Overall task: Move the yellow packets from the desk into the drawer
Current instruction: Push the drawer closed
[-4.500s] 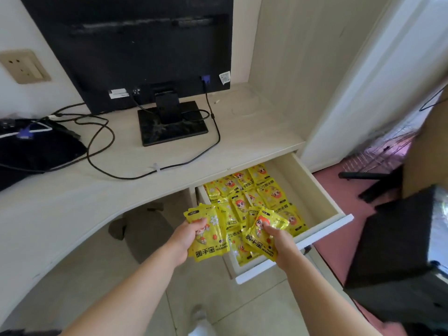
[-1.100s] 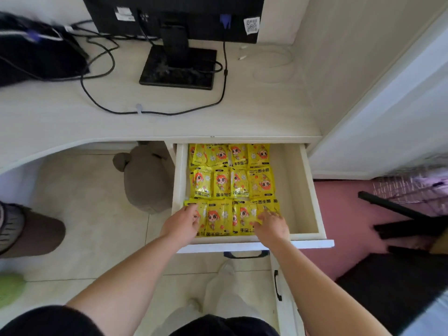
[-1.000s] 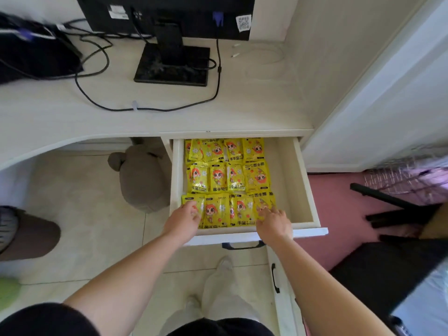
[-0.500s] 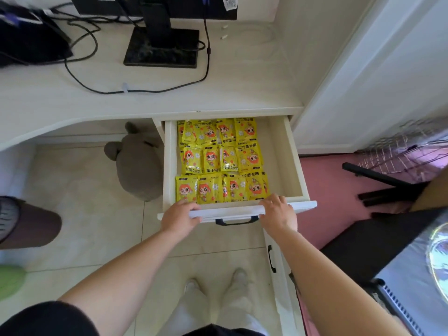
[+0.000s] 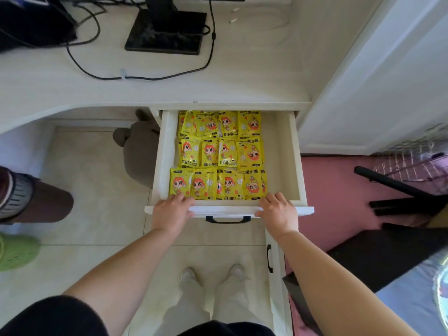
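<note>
Head view: yellow packets (image 5: 219, 154) lie flat in neat rows so they fit inside the drawer (image 5: 292, 151); left hand (image 5: 172, 210) and right hand (image 5: 278, 212) both grip its front edge, likely to push it shut.

Pale floor tiles (image 5: 97, 166) are spreading at eight o'clock, while a pink mat (image 5: 334, 185) is lying at three o'clock. A white panel (image 5: 388, 93) is rising at two o'clock, catching bright light.
</note>
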